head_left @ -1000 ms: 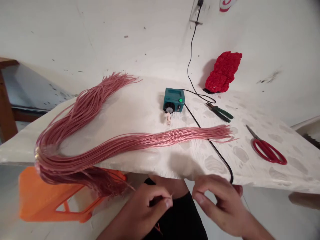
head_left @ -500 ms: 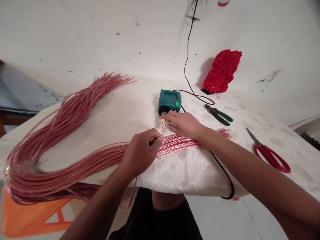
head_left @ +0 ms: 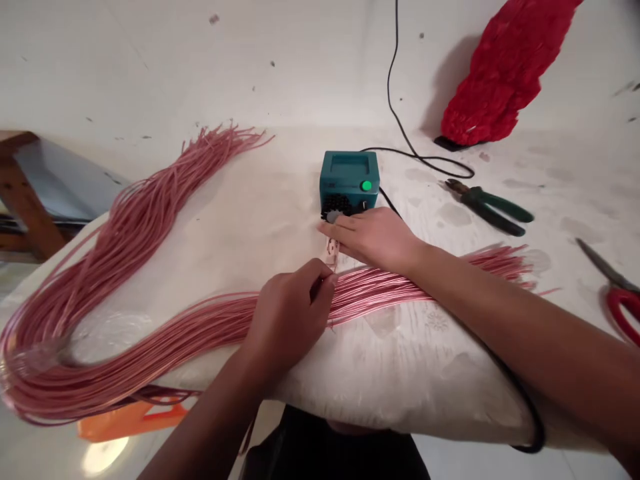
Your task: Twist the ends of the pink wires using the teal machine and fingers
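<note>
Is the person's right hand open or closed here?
Open: the right hand lies flat, its fingers stretched toward the teal box, above the pink wires, with nothing visibly gripped.

A small workshop, with pliers [head_left: 487, 210], scissors [head_left: 623, 310] and pink wire [head_left: 125, 200]

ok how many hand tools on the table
2: green-handled pliers right of the teal box, and red-handled scissors cut off at the right edge of view. Others may be hidden.
</note>
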{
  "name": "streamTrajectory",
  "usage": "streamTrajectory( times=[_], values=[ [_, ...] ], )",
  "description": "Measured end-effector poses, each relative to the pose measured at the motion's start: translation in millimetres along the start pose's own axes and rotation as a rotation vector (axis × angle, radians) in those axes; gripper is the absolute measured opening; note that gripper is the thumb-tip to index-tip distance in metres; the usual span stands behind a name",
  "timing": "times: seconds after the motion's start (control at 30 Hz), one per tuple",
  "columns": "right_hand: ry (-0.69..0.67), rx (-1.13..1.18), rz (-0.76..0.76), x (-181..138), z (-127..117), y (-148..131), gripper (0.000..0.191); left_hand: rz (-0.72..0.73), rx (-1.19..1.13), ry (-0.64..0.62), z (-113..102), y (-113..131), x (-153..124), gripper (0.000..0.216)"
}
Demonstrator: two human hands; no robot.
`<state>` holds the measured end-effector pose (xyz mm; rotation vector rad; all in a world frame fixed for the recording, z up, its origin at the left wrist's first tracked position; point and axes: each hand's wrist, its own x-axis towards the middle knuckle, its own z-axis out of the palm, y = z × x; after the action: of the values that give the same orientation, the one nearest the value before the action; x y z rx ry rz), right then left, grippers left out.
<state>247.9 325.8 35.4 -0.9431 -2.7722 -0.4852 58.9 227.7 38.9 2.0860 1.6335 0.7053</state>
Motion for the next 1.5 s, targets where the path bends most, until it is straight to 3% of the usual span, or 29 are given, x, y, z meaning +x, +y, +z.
streamTrajectory(
  times=[0.2,0.63,1.5],
  values=[
    [-0.016,0.099,0.101,2,3,-4,0.036,0.014,-0.002,0.030,4,5,3,0.013],
    [-0.013,0.112,0.205,-1,-4,-11,0.039,-0.043,-0.007,0.162,6,7,-1,0.018],
    [-0.036,0.117,0.176,0,-8,-12,0.042,-0.079,0.005,0.156,6,9,2,0.017]
  ],
)
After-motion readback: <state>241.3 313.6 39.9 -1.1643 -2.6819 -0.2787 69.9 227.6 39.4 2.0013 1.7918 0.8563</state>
